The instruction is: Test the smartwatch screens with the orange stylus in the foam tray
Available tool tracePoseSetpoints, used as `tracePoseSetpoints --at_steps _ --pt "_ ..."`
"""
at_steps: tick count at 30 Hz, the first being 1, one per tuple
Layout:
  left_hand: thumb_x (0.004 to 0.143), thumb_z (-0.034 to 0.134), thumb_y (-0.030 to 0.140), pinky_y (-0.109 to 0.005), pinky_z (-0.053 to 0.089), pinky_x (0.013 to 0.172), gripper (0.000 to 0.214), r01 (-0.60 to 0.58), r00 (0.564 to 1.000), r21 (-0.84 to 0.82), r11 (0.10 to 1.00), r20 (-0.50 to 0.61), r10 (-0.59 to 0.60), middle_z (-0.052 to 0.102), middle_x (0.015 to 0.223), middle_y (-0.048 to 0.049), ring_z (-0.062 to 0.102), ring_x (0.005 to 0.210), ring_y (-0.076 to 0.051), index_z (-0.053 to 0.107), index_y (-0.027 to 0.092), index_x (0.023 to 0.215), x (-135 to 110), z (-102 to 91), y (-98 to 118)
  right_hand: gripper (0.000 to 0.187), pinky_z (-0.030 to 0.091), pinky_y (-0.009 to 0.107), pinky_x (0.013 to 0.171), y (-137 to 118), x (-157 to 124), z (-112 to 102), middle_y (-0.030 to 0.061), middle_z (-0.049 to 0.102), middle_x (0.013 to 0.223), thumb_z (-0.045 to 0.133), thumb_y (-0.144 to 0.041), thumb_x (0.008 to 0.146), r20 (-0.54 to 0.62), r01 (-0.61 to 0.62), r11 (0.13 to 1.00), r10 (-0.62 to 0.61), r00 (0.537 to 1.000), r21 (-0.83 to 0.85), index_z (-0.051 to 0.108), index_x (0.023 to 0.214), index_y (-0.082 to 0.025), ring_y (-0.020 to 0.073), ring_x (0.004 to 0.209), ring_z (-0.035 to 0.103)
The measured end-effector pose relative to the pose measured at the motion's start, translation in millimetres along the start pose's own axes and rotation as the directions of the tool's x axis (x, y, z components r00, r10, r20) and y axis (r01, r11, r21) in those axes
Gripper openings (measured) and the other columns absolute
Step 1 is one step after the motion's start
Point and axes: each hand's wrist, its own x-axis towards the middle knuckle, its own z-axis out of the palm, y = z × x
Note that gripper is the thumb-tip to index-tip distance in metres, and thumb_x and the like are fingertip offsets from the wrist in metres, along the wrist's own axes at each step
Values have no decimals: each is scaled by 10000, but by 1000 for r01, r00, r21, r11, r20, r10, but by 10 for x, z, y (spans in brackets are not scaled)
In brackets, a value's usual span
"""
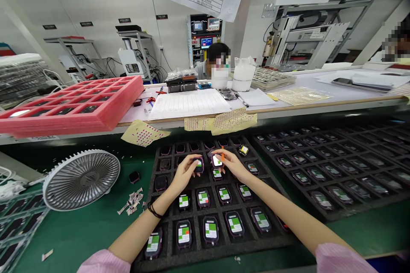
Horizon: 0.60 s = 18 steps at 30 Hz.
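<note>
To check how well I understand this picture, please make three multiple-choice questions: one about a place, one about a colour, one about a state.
1. Where is the fan?
A. On the pink tray
B. Left of the black tray
C. On the white bench

2. What colour is the stick in the right hand?
A. Blue
B. Orange
C. White

3. What does the left hand hold?
A. Nothing
B. Scissors
C. A watch

1: B, it stands beside the tray's left edge.
2: B, orange shows above the fingers.
3: C, the fingers grip its body.
</note>
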Motion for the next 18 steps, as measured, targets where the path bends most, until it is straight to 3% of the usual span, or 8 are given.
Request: tracePoseSetpoints --at_steps 7,18 --pt "795 592 443 -195 417 485 388 -6 1000 6 1000 -17 6 587 839 -22 541 558 -79 557 163 1060 -5 2 7 310 375 213 385 32 11 -10 -27 537 647 629 -427 762 7 3 1000 -3 1000 -14 592 977 -206 96 442 508" --pt "753 660 345 -229 475 624 446 -26 1000 -7 1000 3 26 579 959 -51 582 765 -136 489 187 1134 -11 11 -28 404 392 185 396 31 0 28 -43 504 674 695 -337 719 70 21 1000 -20 997 -18 531 1068 -218 102 534 551"
